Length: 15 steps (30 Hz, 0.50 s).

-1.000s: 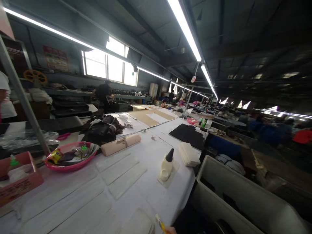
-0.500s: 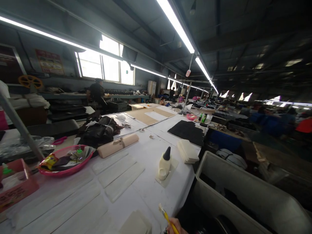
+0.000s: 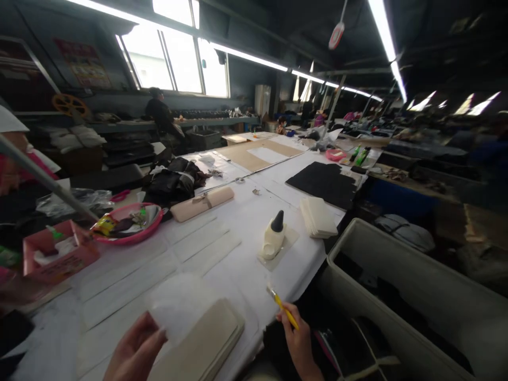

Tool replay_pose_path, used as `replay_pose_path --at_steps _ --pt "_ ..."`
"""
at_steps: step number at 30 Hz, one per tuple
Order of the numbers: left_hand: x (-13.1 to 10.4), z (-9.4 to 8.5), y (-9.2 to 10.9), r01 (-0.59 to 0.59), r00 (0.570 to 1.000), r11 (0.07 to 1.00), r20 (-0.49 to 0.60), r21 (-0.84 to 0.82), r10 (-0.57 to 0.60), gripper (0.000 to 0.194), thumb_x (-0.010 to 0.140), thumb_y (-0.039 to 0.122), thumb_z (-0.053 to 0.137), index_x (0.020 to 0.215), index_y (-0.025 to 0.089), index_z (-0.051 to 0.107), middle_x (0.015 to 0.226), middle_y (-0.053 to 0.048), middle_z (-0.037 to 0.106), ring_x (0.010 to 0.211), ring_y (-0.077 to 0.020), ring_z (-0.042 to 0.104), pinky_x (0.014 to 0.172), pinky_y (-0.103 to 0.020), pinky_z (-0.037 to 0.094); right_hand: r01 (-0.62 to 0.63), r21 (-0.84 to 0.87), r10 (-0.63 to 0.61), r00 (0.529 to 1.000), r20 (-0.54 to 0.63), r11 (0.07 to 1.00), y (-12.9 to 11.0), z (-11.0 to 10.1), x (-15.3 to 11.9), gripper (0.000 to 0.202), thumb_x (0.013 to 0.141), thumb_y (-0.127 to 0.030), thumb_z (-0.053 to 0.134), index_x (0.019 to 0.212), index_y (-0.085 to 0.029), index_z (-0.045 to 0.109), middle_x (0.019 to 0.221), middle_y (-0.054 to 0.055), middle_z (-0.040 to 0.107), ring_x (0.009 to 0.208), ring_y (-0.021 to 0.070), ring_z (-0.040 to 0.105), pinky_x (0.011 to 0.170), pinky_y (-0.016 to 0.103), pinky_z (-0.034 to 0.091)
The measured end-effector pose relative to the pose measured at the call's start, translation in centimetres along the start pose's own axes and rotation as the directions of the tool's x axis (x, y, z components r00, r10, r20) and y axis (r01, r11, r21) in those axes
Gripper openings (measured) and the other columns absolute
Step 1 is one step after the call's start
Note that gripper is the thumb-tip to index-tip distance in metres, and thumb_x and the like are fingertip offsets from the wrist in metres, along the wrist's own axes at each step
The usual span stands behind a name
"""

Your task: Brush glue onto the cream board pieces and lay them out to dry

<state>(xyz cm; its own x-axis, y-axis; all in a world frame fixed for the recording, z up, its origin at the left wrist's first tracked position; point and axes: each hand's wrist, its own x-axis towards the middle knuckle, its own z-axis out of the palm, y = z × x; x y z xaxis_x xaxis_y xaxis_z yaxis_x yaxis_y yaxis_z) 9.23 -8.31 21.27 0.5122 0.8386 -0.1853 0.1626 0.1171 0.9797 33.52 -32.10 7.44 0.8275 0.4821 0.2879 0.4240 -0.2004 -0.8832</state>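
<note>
My right hand [image 3: 296, 330] is closed around a yellow-handled brush [image 3: 286, 309], its pale bristles just above the white tabletop near the edge. With fingers pinched, my left hand [image 3: 137, 346] grips a blurred, thin whitish sheet [image 3: 180, 299] by its near corner. Beside that hand lies a stack of cream rectangular pieces [image 3: 206, 338]. Long pale strips [image 3: 137, 275] are laid out flat beyond the left hand. Past the brush, a cream squeeze bottle with a black conical cap [image 3: 273, 238] stands on a small pale piece.
A second cream stack [image 3: 318, 217] sits at the table's right edge, beside a large grey bin [image 3: 345, 238]. At left are a pink basin [image 3: 130, 238] and a pink box [image 3: 59, 259]. A beige roll [image 3: 204, 203] lies mid-table. Other people stand farther off.
My left hand has come into view with the thin sheet. My right hand, still on the brush, shows more fully and higher in the picture. The view has tilted down.
</note>
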Motion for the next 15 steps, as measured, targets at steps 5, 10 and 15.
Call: replay_pose_path --at_steps 5,10,15 --pt "3.8 3.3 1.1 -0.075 0.996 0.995 0.047 -0.071 0.079 0.028 0.067 0.042 0.072 0.071 0.019 0.056 0.065 0.001 0.057 0.063 -0.0154 0.053 0.061 -0.027 0.046 -0.045 0.014 0.045 0.998 0.045 0.999 1.2 -1.0 0.6 0.024 0.093 -0.038 0.049 0.105 -0.021 0.061 0.088 0.008 0.072 0.079 0.0205 0.071 0.071 0.028 0.057" --pt "8.1 6.4 1.5 -0.120 0.984 0.984 0.112 -0.133 0.135 0.031 0.069 0.039 0.071 0.069 0.018 0.048 0.065 0.003 0.049 0.062 -0.0111 0.046 0.059 -0.024 0.040 -0.080 0.028 0.079 0.996 0.050 0.996 1.7 -1.4 1.4 0.024 0.093 -0.037 0.049 0.106 -0.020 0.060 0.090 0.008 0.072 0.081 0.0206 0.071 0.073 0.029 0.057" --pt "10.8 8.1 1.6 -0.099 0.984 0.959 0.120 -0.264 0.135 0.029 0.069 0.033 0.072 0.072 0.018 0.047 0.068 0.003 0.049 0.063 -0.0100 0.047 0.061 -0.024 0.041 -0.120 0.038 0.117 0.991 0.072 0.992 2.6 -1.6 2.4 0.026 0.093 -0.039 0.049 0.106 -0.019 0.060 0.091 0.009 0.072 0.080 0.0207 0.071 0.073 0.030 0.058"
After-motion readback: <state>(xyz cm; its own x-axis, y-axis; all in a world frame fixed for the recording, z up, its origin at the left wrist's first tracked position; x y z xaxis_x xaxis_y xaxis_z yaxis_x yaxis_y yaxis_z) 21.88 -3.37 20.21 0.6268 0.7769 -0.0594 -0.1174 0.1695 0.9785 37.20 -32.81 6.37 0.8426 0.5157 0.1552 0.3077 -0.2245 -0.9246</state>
